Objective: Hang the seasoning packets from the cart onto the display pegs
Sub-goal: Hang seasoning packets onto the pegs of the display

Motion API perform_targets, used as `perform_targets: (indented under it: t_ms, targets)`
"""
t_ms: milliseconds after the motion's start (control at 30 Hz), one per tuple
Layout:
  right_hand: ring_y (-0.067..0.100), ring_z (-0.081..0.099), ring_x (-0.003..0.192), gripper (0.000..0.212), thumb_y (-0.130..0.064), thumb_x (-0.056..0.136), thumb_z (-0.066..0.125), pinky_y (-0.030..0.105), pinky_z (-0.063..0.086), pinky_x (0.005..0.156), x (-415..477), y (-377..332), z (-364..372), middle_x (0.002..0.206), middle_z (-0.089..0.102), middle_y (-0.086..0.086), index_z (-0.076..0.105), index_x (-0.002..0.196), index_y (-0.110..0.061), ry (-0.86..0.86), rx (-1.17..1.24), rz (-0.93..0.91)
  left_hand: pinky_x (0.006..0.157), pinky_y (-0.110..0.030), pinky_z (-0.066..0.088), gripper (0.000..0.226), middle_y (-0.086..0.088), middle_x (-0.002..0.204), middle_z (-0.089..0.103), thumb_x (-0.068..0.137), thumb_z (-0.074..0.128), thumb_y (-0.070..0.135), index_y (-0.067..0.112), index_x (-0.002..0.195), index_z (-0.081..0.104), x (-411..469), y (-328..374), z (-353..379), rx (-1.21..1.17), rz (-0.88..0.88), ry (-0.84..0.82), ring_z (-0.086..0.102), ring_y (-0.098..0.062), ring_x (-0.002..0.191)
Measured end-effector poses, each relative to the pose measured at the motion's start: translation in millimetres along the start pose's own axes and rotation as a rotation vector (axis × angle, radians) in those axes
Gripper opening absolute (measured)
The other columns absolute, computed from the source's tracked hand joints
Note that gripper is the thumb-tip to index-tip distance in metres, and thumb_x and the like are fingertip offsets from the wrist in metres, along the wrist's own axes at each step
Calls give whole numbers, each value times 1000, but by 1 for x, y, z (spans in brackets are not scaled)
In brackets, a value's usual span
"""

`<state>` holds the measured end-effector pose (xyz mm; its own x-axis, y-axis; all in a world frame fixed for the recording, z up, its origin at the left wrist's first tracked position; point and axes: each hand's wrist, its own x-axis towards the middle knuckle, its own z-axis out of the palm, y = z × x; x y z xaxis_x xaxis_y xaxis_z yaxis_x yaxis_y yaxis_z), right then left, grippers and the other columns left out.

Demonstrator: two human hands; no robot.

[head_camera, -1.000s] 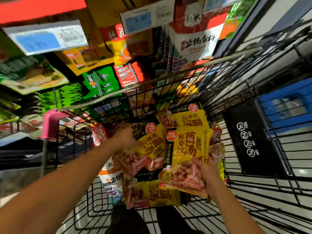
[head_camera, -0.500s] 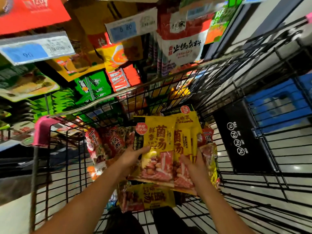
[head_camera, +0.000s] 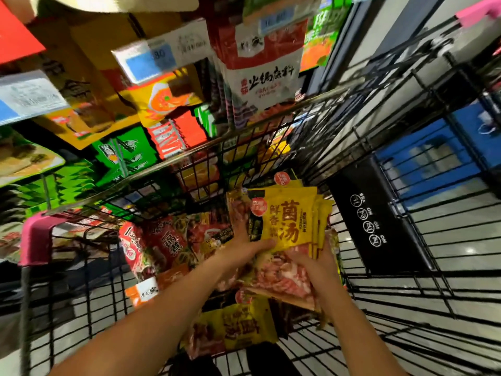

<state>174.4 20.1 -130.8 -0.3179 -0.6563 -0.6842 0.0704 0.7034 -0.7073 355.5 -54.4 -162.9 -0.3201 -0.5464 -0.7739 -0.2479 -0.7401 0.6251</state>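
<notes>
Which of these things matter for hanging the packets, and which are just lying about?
Job: yellow packet stack, gripped by left hand and right hand; loose yellow packet below it; red packets; cart.
Just there: blue crate; black sign panel; price tag.

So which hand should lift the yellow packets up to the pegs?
Probably the left hand. Its thumb lies across the front of the yellow seasoning packets, and it is on the side nearer the hanging display. The right hand only holds their lower right edge.
</notes>
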Motion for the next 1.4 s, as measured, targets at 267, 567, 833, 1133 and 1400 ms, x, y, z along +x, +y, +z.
perform_targets:
  t_ms: [267,567,833,1133,1400]
  targets:
    - [25,66,114,91,-26,68,95,56,51,104,13,-16,-35,128,67,-1,46,144,-28,170,102,-43,95,-38,52,77,-11,155,42,93,70,38,21,157,31,105,54,-37,1122,263,282,56,-32,128]
    - [22,70,112,89,-40,55,89,56,53,102,21,-6,-26,122,72,-7,49,135,-37,161,133,-42,110,-48,40,101,-19,154,38,84,73,52,17,159,16,139,47,-23,1362,111,362,42,-40,138]
    - [21,69,114,96,-48,55,87,58,52,102,8,-13,-27,125,69,-8,45,140,-40,118,112,-68,69,-32,51,74,-1,102,66,72,77,67,22,127,57,91,33,-40,925,23,351,64,-25,87]
    - [12,64,101,63,-11,81,85,36,48,91,-46,-57,-36,114,68,-9,53,134,-26,52,43,-185,56,-24,46,40,12,82,66,79,85,35,31,106,56,-90,28,-62,532,276,621,65,-10,71]
    - [10,72,62,30,1,93,67,29,61,60,-131,-108,9,79,72,8,76,83,-26,-164,88,-384,55,-16,49,31,-1,80,64,91,74,9,10,119,61,-226,34,-97,258,533,719,64,-10,64]
